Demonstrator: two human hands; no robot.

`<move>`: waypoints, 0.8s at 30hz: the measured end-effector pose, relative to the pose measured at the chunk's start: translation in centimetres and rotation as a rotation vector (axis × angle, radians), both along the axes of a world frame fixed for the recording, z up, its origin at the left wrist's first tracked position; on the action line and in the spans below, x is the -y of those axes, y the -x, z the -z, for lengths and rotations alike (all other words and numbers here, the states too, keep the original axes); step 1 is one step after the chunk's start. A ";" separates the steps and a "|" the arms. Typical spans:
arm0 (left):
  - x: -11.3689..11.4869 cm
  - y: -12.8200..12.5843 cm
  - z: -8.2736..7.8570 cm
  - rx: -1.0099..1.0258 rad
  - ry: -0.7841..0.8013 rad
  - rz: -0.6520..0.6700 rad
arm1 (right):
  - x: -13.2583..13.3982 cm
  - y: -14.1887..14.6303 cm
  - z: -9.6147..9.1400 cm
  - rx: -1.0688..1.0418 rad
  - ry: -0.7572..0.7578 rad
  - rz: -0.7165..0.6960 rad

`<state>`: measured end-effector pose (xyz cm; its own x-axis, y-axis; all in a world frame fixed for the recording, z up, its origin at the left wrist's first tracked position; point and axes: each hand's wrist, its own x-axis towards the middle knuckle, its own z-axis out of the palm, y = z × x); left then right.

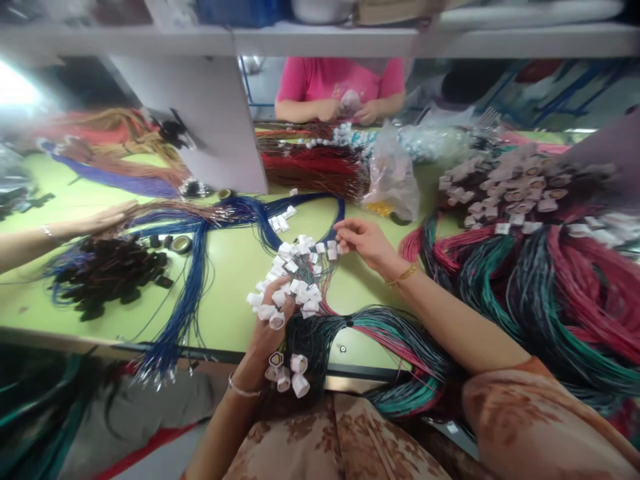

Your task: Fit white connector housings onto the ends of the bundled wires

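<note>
My left hand [267, 320] is closed round a bunch of thin wires tipped with small white connectors [293, 283], held just above the near edge of the green table [225, 267]. My right hand [363, 241] is raised beside the bunch, its fingers pinched on one white connector [334, 250] at the top right of the cluster. The teal, red and black wires [380, 333] of the bunch trail down over the table edge towards my lap.
Blue wire bundles [195, 267] and a pile of black parts [107, 270] lie to the left, where another person's hand [103, 219] rests. Heaps of red and teal wires [530, 287] with white connectors fill the right. A person in pink [340, 87] works opposite, behind a plastic bag [393, 177].
</note>
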<state>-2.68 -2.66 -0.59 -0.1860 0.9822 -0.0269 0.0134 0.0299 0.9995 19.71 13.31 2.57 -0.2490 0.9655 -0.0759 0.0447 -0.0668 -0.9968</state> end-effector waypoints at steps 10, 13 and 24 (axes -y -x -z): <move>0.3 0.2 -0.1 -0.059 -0.061 0.013 | 7.4 5.9 -2.5 -0.220 0.246 -0.453; 0.5 0.0 0.1 0.040 -0.046 0.015 | 8.1 6.2 -2.0 -0.076 0.084 -0.457; 0.3 -0.2 -0.3 0.216 0.050 0.075 | 9.1 6.0 -0.8 0.276 -0.875 -0.414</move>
